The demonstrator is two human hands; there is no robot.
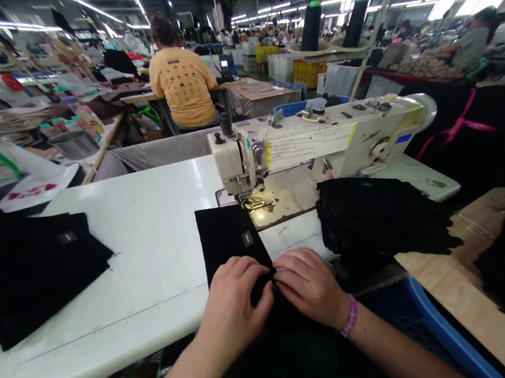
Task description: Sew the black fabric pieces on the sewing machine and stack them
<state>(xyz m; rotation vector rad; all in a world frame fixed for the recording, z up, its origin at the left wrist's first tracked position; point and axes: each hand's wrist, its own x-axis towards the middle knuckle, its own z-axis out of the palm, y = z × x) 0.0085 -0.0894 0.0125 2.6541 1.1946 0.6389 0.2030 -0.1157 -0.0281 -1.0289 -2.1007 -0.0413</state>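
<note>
A black fabric piece (224,235) with a small dark label lies on the white table, its far right corner beside the needle area of the sewing machine (312,141). My left hand (240,293) rests over its near part, fingers curled and pinching the right edge. Close beside it, my right hand (310,285), with a beaded bracelet at the wrist, pinches the same edge. The fingertips of both hands nearly meet. The fabric hangs over the table's front edge below the hands.
Black labelled pieces (39,267) are stacked at the left of the white table (153,230). Another black pile (376,214) lies right of the machine. A wooden board (459,284) and blue bin (425,308) stand lower right. A person (183,85) sits ahead.
</note>
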